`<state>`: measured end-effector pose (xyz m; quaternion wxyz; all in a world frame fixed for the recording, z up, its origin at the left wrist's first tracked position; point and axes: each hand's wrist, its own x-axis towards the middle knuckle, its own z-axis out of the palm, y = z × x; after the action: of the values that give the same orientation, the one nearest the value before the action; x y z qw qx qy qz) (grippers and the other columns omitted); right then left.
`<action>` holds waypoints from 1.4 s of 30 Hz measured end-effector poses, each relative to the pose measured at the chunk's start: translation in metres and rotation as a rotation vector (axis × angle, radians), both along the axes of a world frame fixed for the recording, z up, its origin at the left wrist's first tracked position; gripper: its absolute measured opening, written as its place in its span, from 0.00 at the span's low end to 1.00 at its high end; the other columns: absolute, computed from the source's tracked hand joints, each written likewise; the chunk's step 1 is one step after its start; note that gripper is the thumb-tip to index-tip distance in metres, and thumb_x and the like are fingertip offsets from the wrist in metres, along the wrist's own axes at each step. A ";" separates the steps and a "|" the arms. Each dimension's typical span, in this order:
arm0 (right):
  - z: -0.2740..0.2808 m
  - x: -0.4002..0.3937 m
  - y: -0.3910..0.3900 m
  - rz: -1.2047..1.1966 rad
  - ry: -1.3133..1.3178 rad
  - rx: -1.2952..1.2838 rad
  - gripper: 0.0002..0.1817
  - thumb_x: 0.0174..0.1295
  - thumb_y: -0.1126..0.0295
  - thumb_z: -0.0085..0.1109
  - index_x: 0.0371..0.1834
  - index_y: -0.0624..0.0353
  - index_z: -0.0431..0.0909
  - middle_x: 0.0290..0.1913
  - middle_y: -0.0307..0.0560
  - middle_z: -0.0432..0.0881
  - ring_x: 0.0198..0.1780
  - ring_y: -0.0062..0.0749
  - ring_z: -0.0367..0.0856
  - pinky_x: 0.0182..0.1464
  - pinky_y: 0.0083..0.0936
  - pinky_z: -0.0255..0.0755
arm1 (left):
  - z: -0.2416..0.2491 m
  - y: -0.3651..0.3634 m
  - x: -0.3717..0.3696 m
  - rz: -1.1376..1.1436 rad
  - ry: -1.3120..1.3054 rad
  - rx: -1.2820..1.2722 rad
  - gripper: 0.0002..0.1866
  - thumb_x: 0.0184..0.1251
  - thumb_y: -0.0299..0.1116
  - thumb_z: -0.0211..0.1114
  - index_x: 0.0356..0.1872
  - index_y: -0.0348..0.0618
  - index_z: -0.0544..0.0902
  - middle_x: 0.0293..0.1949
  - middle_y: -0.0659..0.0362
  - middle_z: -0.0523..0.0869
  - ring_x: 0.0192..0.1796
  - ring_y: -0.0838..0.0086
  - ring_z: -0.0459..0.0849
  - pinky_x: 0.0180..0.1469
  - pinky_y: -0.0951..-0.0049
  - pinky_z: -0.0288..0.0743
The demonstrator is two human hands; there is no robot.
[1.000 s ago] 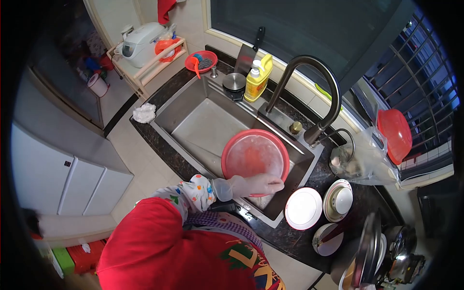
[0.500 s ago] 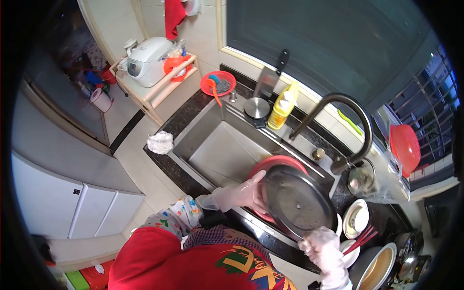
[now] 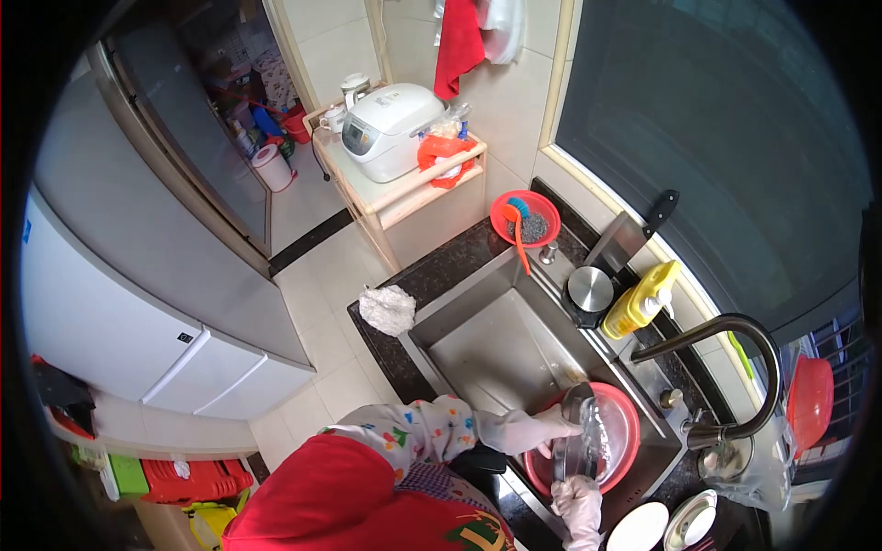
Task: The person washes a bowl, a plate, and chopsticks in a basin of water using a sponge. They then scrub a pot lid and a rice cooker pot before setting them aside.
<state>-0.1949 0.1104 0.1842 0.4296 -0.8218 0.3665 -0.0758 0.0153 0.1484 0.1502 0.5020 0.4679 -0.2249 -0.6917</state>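
Observation:
A round dark pot lid (image 3: 575, 432) with a shiny rim stands tilted nearly edge-on over a red basin (image 3: 628, 432) in the sink. My left hand (image 3: 537, 430), in a pale see-through glove, grips its far left side. At the near edge, my gloved right hand (image 3: 578, 503) is closed on the rim. Shiny wet highlights show inside the basin, just right of the lid. Parts of the fingers are hidden by the lid.
The steel sink (image 3: 496, 344) surrounds the basin, with a dark faucet (image 3: 767, 367) at right. Behind it stand a yellow bottle (image 3: 643, 298), a cleaver (image 3: 620, 241) and a red bowl (image 3: 542, 209) with a brush. A white cloth (image 3: 387, 309) lies left; white dishes (image 3: 638, 527) sit near right.
The lid has turned from showing its broad face to nearly edge-on, moving over the basin. Both hands keep hold of it. The camera view has swung right.

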 end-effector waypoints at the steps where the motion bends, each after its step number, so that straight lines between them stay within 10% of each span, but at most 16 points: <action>1: 0.011 0.010 0.002 -0.070 0.039 0.184 0.13 0.53 0.77 0.62 0.16 0.64 0.68 0.16 0.48 0.70 0.16 0.34 0.74 0.19 0.33 0.65 | -0.014 -0.003 -0.005 0.013 -0.060 0.026 0.30 0.65 0.44 0.59 0.65 0.46 0.63 0.55 0.57 0.75 0.52 0.69 0.78 0.43 0.70 0.80; 5: -0.032 0.002 -0.006 0.276 0.178 -0.343 0.09 0.51 0.67 0.65 0.20 0.58 0.76 0.22 0.53 0.78 0.25 0.54 0.77 0.33 0.47 0.72 | -0.108 -0.001 -0.023 0.016 -0.379 -0.085 0.32 0.65 0.46 0.59 0.64 0.40 0.61 0.55 0.54 0.73 0.54 0.67 0.74 0.51 0.68 0.74; 8: -0.026 0.003 -0.012 0.256 -0.116 -0.320 0.06 0.53 0.69 0.65 0.27 0.58 0.78 0.21 0.52 0.77 0.21 0.48 0.76 0.28 0.41 0.72 | -0.036 0.021 -0.004 0.178 -0.379 0.115 0.29 0.68 0.47 0.54 0.60 0.32 0.66 0.53 0.48 0.73 0.52 0.66 0.74 0.56 0.68 0.69; 11: -0.013 -0.013 -0.021 -0.122 0.011 0.341 0.05 0.57 0.73 0.63 0.33 0.61 0.78 0.19 0.41 0.71 0.18 0.26 0.69 0.21 0.24 0.65 | -0.106 0.027 0.022 0.131 -0.502 0.047 0.17 0.62 0.34 0.54 0.52 0.42 0.73 0.40 0.57 0.78 0.39 0.73 0.77 0.41 0.72 0.73; 12: -0.013 -0.022 -0.023 -0.227 -0.038 0.465 0.05 0.61 0.73 0.61 0.34 0.63 0.78 0.19 0.35 0.68 0.18 0.15 0.66 0.20 0.17 0.61 | -0.036 0.014 0.020 0.122 -0.558 0.114 0.17 0.57 0.28 0.53 0.49 0.43 0.76 0.39 0.58 0.81 0.36 0.72 0.78 0.36 0.72 0.74; 16: -0.050 -0.074 -0.039 -0.103 -0.007 0.095 0.06 0.62 0.72 0.60 0.35 0.65 0.76 0.19 0.33 0.69 0.18 0.14 0.67 0.19 0.16 0.61 | -0.096 -0.007 0.034 0.216 -0.469 0.175 0.24 0.49 0.22 0.53 0.52 0.41 0.76 0.36 0.59 0.84 0.34 0.68 0.81 0.33 0.71 0.75; 20: -0.103 -0.107 -0.044 -0.395 -0.095 0.719 0.06 0.54 0.72 0.64 0.31 0.62 0.78 0.21 0.51 0.76 0.23 0.39 0.77 0.27 0.30 0.71 | -0.141 -0.013 0.051 0.311 -0.278 0.194 0.27 0.46 0.18 0.52 0.54 0.35 0.75 0.43 0.53 0.83 0.42 0.66 0.82 0.44 0.70 0.76; 26: -0.126 -0.133 -0.045 -0.633 -0.248 1.181 0.07 0.55 0.73 0.65 0.35 0.63 0.79 0.22 0.47 0.76 0.24 0.27 0.76 0.27 0.23 0.71 | -0.147 -0.034 0.059 0.219 -0.096 0.196 0.23 0.46 0.18 0.56 0.49 0.37 0.77 0.37 0.54 0.82 0.39 0.64 0.81 0.44 0.67 0.77; 31: -0.091 -0.127 -0.038 -0.408 -0.022 0.464 0.10 0.57 0.75 0.63 0.41 0.66 0.79 0.27 0.46 0.79 0.26 0.24 0.76 0.28 0.21 0.72 | -0.132 -0.060 0.035 0.217 0.081 0.284 0.19 0.51 0.20 0.57 0.48 0.36 0.77 0.36 0.53 0.82 0.36 0.66 0.81 0.42 0.66 0.76; 42: -0.023 -0.096 -0.047 -0.591 -0.257 0.783 0.05 0.63 0.75 0.56 0.39 0.65 0.76 0.24 0.35 0.73 0.22 0.16 0.69 0.22 0.15 0.63 | -0.124 -0.047 0.016 0.291 0.141 0.202 0.14 0.60 0.26 0.63 0.48 0.40 0.80 0.37 0.57 0.85 0.34 0.71 0.83 0.36 0.69 0.79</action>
<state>-0.2912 0.0634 0.1613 0.7072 -0.4443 0.5287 -0.1516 0.0309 0.1011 0.0257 0.5618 0.4937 -0.0486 -0.6620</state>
